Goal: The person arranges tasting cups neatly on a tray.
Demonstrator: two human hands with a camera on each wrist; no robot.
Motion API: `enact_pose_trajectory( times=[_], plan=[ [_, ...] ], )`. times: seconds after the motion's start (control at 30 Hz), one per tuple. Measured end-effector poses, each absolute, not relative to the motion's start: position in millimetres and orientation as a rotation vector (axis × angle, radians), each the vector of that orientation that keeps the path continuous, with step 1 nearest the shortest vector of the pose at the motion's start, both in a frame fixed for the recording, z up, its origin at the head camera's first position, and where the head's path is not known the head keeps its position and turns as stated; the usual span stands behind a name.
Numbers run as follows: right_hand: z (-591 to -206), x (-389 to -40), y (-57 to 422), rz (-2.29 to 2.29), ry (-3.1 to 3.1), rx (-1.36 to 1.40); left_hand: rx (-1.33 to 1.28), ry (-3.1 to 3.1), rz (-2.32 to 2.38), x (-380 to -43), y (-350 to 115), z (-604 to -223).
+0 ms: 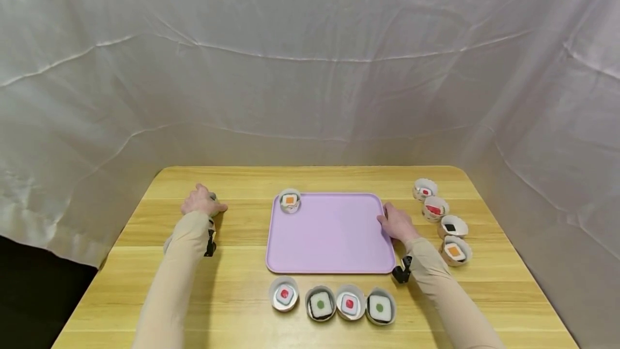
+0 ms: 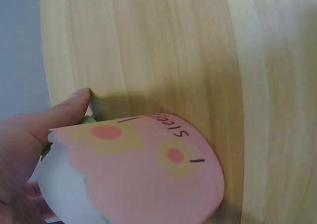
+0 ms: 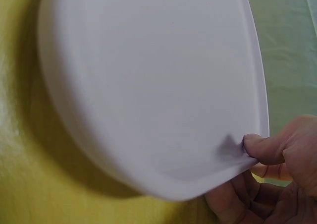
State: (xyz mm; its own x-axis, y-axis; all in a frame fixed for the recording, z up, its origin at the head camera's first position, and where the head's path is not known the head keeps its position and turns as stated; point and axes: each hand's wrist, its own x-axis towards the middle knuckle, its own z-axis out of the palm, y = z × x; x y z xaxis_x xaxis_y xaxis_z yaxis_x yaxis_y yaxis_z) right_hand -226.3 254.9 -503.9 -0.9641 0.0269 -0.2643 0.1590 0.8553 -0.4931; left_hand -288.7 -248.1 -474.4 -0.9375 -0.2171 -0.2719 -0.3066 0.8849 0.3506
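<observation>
My right hand (image 1: 398, 223) grips the lilac tray (image 1: 331, 236) at its right side. In the right wrist view the thumb (image 3: 260, 147) lies over the rim and curled fingers are underneath. At the table's far left, my left hand (image 1: 201, 202) has its thumb spread beside a small greenish thing (image 1: 213, 196), mostly hidden by the hand. In the left wrist view, a pink paper cup (image 2: 143, 169) with yellow flowers and lettering stands close to the camera, before that hand. One paper cup (image 1: 290, 206) with an orange-centred white block sits on the tray's far-left corner.
Several paper cups stand right of the tray, including one with an orange-centred block (image 1: 454, 252) and one with a dark piece (image 1: 452, 227). More cups line up before the tray, including one with a red-centred block (image 1: 284, 294). Grey cloth (image 1: 310, 101) hangs behind the wooden table.
</observation>
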Motion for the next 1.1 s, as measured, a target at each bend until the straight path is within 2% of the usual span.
enact_pose_trajectory(
  times=[0.57, 1.1],
  plan=[
    [-504, -227, 255, -0.777, 2.784, 0.123, -0.34, 2.936, 0.832, -290, -251, -473],
    [-505, -229, 255, -0.735, 2.8, 0.112, -0.237, 2.919, 1.048, -294, -234, -452]
  ],
)
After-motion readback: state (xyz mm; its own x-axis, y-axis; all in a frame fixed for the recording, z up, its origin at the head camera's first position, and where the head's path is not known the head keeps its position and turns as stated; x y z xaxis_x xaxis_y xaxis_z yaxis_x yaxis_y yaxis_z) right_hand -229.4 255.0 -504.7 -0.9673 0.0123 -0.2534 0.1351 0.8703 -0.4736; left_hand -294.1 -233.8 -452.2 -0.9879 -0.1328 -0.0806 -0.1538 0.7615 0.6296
